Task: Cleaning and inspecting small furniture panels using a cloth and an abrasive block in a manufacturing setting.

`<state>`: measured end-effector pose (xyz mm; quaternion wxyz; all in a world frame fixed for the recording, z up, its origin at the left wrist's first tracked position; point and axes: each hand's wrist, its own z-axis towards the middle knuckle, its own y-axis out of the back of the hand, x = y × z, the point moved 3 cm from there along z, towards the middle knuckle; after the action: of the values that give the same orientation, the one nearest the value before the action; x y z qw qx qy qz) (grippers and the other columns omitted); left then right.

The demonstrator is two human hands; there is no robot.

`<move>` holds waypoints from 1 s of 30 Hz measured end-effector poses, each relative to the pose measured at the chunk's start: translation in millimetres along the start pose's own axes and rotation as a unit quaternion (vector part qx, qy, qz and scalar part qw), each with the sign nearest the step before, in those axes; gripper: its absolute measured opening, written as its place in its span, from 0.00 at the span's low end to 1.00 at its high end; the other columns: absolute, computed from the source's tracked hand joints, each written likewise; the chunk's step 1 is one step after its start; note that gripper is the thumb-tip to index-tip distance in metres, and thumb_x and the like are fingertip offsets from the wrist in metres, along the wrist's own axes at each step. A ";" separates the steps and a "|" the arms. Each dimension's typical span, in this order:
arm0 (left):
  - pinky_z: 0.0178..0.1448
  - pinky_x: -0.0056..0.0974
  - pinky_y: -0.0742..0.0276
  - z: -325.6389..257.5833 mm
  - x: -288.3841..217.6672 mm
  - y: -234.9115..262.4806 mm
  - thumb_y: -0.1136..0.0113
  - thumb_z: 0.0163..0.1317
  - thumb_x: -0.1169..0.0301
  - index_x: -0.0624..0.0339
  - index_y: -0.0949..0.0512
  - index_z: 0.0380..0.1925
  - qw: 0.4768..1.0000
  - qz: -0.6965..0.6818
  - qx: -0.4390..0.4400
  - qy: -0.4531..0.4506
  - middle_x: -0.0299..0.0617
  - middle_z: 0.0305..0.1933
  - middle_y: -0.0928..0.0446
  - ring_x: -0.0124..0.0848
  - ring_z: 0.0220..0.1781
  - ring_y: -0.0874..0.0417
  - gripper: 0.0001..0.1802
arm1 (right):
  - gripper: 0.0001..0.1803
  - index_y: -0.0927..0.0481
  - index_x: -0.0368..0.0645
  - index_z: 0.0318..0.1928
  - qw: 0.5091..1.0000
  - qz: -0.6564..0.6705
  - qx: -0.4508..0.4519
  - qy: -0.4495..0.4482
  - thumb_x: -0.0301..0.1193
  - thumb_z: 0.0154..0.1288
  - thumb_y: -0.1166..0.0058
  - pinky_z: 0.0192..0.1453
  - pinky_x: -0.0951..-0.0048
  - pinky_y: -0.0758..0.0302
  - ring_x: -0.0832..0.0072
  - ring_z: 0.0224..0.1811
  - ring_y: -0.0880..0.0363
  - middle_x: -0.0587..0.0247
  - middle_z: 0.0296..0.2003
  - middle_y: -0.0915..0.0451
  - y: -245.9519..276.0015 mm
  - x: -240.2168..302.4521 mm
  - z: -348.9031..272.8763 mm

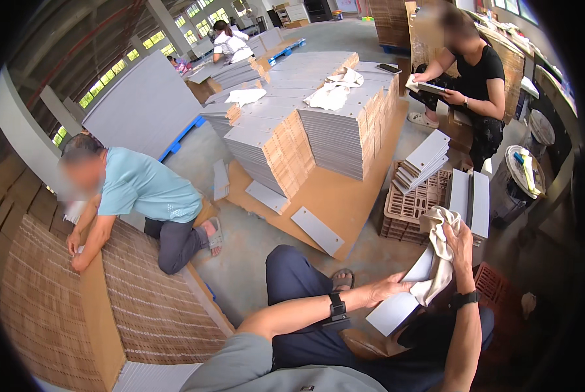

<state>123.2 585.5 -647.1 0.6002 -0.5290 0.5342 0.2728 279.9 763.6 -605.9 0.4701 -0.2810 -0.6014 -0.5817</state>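
A pale grey board (392, 315) slants across my lap, gripped near its middle by my left hand (385, 291). My right hand (461, 243) is closed around a crumpled off-white cloth (438, 251), which drapes over the board's upper part and hides some of it. The cloth lies against the board's face and hangs down close to my left fingers. Just beyond my right hand, more grey boards (460, 193) lean upright beside a brown plastic crate (397, 212). On top of that crate rests a fanned pile of grey boards (425, 160).
Tall stacks of grey boards (335, 137) stand on a cardboard sheet (351, 209), with loose boards around them. A co-worker in black (482, 78) sits far right with a board; another in light blue (145, 179) crouches left by brown stacks (152, 300). Buckets (524, 173) stand right.
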 end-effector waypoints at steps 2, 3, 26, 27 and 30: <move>0.59 0.40 0.19 10.9 17.4 -11.7 0.42 0.68 0.45 0.61 0.32 0.64 0.947 -0.255 0.096 0.167 0.48 0.57 0.22 0.34 0.55 0.18 0.35 | 0.19 0.20 0.33 0.50 0.999 0.037 0.005 -0.003 0.37 0.68 0.43 0.43 0.73 0.24 0.78 0.36 0.20 0.61 0.36 0.16 -0.6 -2.2 -3.9; 0.51 0.43 0.14 10.7 14.7 -24.7 0.47 0.67 0.38 0.61 0.29 0.62 0.927 -0.319 0.073 0.182 0.50 0.52 0.19 0.38 0.48 0.14 0.38 | 0.19 0.20 0.33 0.50 0.997 0.071 0.027 -0.014 0.37 0.68 0.43 0.42 0.74 0.24 0.79 0.36 0.21 0.63 0.36 0.16 -0.7 2.6 -6.8; 0.54 0.48 0.16 49.6 -22.2 16.7 0.67 0.70 0.31 0.62 0.35 0.67 0.962 -0.271 0.021 0.024 0.56 0.60 0.25 0.43 0.55 0.18 0.46 | 0.17 0.18 0.43 0.46 0.929 -0.156 -0.028 0.333 0.27 0.53 0.34 0.56 0.61 0.26 0.61 0.49 0.26 0.61 0.42 0.21 -8.7 55.5 -22.0; 0.56 0.48 0.16 49.2 -18.1 25.4 0.66 0.70 0.31 0.62 0.37 0.68 0.960 -0.281 0.011 0.005 0.57 0.60 0.25 0.44 0.56 0.18 0.46 | 0.18 0.18 0.44 0.45 0.924 -0.150 0.009 0.352 0.27 0.51 0.33 0.55 0.61 0.27 0.62 0.49 0.26 0.63 0.42 0.22 -17.9 58.9 -29.2; 0.65 0.51 0.22 48.4 -21.8 43.4 0.66 0.71 0.36 0.62 0.39 0.68 0.966 -0.248 -0.076 -0.017 0.54 0.64 0.29 0.46 0.65 0.24 0.42 | 0.20 0.18 0.47 0.43 0.906 -0.154 0.144 0.366 0.28 0.46 0.30 0.55 0.61 0.28 0.64 0.49 0.26 0.66 0.40 0.23 -28.5 72.9 -57.6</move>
<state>95.3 648.2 -648.0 0.6166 -0.6838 0.3539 0.1644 239.3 688.1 -560.1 0.5976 0.1184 -0.4996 -0.6159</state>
